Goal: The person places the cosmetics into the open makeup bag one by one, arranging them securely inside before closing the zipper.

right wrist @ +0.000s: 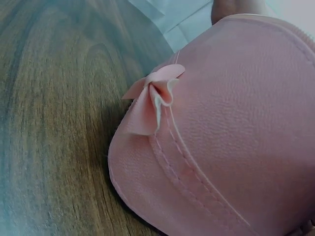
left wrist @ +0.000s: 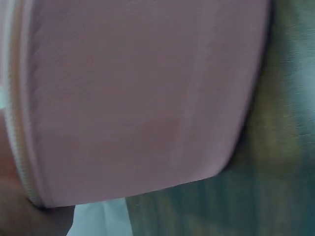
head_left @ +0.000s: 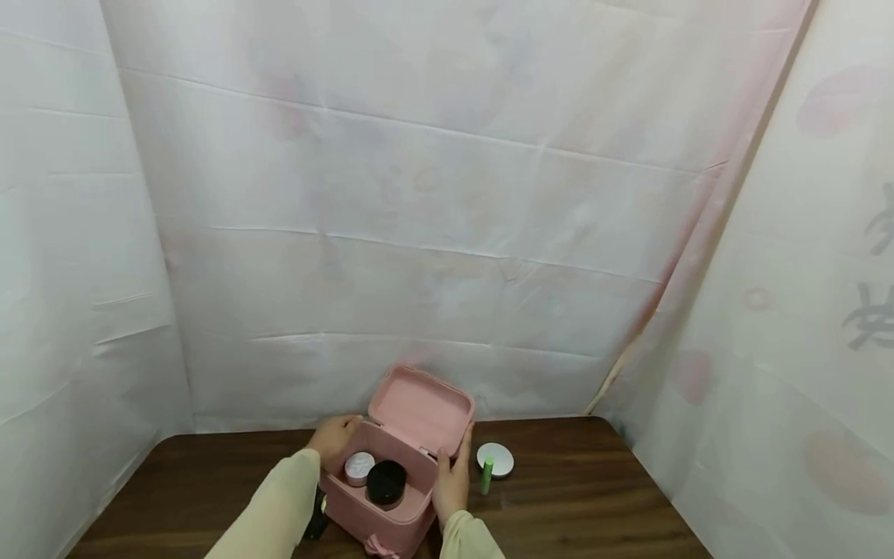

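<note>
- I can see a pink box (head_left: 356, 519) on the bench (head_left: 580, 473), with its lid (head_left: 426, 407) up.
- The left hand (head_left: 335, 439) has its grip on the rim at the back left corner. The right hand (head_left: 452, 483) grips the right side, by the lid.
- A white-topped tub (head_left: 359, 468) and a black-topped jar (head_left: 386, 483) sit inside, so I think the box is a bit heavy but easy to lift with two hands.
- Its skin looks soft and bumpy, not slippery, and the walls look stiff. Two sides, down low, seem best to hold. The floppy bow (right wrist: 146, 105) and the lid look like bad places to pull.
- The left sleeve partly hides a dark thing (head_left: 316, 524); I can't tell what it is.
- The left wrist view is blurry, cutting off most of the hand. I can't see the box's bottom.
</note>
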`<state>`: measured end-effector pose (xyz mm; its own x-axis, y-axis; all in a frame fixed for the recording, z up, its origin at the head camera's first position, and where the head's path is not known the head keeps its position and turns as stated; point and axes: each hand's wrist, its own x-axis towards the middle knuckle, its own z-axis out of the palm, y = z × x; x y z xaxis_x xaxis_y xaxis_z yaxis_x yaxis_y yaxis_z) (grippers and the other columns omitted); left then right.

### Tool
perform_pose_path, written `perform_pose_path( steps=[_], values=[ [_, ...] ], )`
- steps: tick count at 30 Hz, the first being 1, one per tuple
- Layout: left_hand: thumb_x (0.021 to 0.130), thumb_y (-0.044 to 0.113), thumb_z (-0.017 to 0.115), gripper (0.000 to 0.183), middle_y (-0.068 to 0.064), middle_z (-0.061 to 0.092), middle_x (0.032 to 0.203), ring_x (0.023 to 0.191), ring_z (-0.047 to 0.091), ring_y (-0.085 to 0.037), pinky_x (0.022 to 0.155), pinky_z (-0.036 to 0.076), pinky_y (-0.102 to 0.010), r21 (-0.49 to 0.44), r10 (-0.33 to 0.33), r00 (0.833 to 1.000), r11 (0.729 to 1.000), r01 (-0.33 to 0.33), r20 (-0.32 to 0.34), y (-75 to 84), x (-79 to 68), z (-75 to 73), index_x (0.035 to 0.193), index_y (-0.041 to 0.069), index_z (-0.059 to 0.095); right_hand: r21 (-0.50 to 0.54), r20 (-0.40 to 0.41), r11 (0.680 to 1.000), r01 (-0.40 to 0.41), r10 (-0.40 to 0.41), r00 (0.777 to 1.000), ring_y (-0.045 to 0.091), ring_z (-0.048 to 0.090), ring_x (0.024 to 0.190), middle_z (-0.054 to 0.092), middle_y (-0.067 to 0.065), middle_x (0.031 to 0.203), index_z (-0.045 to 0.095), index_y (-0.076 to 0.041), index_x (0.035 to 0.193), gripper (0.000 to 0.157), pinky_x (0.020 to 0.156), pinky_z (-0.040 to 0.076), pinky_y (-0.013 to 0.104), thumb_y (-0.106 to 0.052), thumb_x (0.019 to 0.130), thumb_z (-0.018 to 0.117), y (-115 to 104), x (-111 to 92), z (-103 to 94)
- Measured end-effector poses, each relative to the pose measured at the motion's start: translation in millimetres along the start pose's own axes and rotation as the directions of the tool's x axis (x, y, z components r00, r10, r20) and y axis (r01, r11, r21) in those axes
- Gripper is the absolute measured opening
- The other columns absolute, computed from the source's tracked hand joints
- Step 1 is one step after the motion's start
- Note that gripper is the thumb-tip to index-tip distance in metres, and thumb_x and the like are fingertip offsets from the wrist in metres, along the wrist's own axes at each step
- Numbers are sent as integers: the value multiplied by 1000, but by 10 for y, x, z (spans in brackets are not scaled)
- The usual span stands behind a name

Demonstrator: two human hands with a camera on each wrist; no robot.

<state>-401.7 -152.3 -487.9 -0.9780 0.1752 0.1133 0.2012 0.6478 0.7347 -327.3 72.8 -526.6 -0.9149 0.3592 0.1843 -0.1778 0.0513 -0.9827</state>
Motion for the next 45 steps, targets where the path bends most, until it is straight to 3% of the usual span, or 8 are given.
perform_pose_path(
  steps=[7, 12, 16, 24, 32, 35, 39, 45],
  values=[
    [108, 31, 34, 52, -34, 47, 140, 131, 40, -53, 104, 36, -62, -5, -62, 986, 998, 64, 157, -70, 104, -98, 138, -9, 49, 10, 14, 1000, 5, -5, 1000, 44, 21, 145, 8, 16, 165, 5, -26, 160, 76, 112, 26, 61, -2, 101, 47, 23, -73, 74],
    [109, 29, 34, 51, -34, 42, 144, 134, 35, -54, 106, 34, -63, -73, -75, 979, 993, 90, 190, -73, 111, -135, 141, -9, 45, 18, 57, 1000, 25, -26, 998, 42, 18, 147, 7, 15, 165, 5, -26, 160, 75, 114, 24, 60, -1, 102, 46, 13, -22, 66],
    [109, 26, 37, 49, -33, 40, 147, 137, 32, -52, 108, 32, -62, -119, -55, 978, 990, 80, 201, -60, 115, -128, 142, -10, 43, 7, 103, 999, 48, -49, 993, 43, 19, 146, 6, 18, 164, 4, -25, 160, 73, 113, 26, 60, -3, 103, 44, -9, 68, 13],
    [108, 30, 40, 55, -31, 31, 153, 140, 25, -51, 110, 29, -62, -264, -110, 973, 951, 163, 204, -63, 63, -42, 148, -6, 35, -19, 187, 994, 105, -100, 977, 44, 20, 145, 8, 20, 164, 4, -25, 160, 72, 111, 29, 61, -4, 104, 45, 4, 254, -93],
    [106, 20, 43, 49, -33, 35, 149, 137, 31, -51, 109, 31, -61, -310, -76, 988, 944, 115, 135, -75, -37, 68, 145, -9, 37, -91, 273, 989, 113, -85, 958, 46, 20, 145, 6, 20, 164, 4, -23, 160, 68, 110, 31, 60, -10, 106, 43, -3, 417, -186],
    [107, 28, 41, 54, -33, 31, 151, 139, 28, -51, 111, 28, -62, -375, -110, 980, 912, 166, 165, -113, -56, 100, 148, -6, 33, -98, 278, 990, 106, -75, 958, 48, 21, 144, 9, 21, 163, 6, -22, 160, 67, 109, 34, 60, -9, 105, 44, -3, 441, -200],
    [107, 43, 36, 62, -33, 30, 151, 138, 29, -51, 108, 32, -62, -389, -147, 973, 897, 208, 180, -178, -52, 87, 149, -2, 30, -98, 301, 991, 91, -57, 952, 51, 28, 140, 10, 23, 163, 6, -23, 160, 68, 103, 42, 58, -10, 105, 44, 17, 425, -189],
    [108, 40, 32, 63, -33, 29, 152, 139, 29, -51, 110, 32, -60, -379, -143, 974, 904, 200, 175, -179, -26, 28, 151, -6, 27, -51, 348, 996, 75, -53, 936, 48, 35, 137, 7, 22, 163, 1, -25, 160, 70, 97, 49, 53, -10, 106, 43, 47, 353, -152]
  ],
)
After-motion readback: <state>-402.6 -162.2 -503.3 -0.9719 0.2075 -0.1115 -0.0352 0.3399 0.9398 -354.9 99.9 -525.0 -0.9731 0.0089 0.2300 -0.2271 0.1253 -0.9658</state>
